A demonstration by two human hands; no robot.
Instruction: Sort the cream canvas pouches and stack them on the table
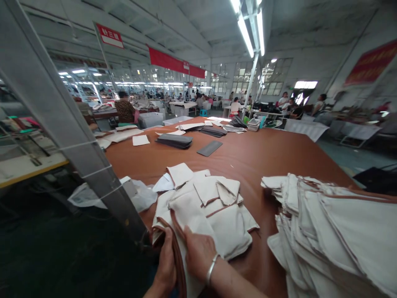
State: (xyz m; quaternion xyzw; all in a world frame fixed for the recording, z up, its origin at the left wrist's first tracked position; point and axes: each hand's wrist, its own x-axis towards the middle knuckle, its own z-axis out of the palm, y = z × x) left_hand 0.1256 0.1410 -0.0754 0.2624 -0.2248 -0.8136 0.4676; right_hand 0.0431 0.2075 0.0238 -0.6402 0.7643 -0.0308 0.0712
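One brown-edged cream piece (179, 258) is gripped at the near side of a brown-covered table (263, 161), between a slanting metal post (77, 120) and a loose heap of cream pieces (228, 227). Its edge is taken by the left hand (166, 260), closed with the thumb uppermost, the fingers mostly hidden beneath; by the right hand (200, 250), circled by a silver bracelet (212, 269), the cloth just beside is pinched, with little gap showing. The border is apparently kept upright between the two so that its layers can be seen and felt. The heap is left within easy reach, seemingly for that reason, while a taller stack of similar pieces (356, 231) is set apart on the right, likely to prevent mixing. Farther off, dark strips (174, 140) are piled neatly, presumably to spare working room. What lies inside the fold cannot be told.
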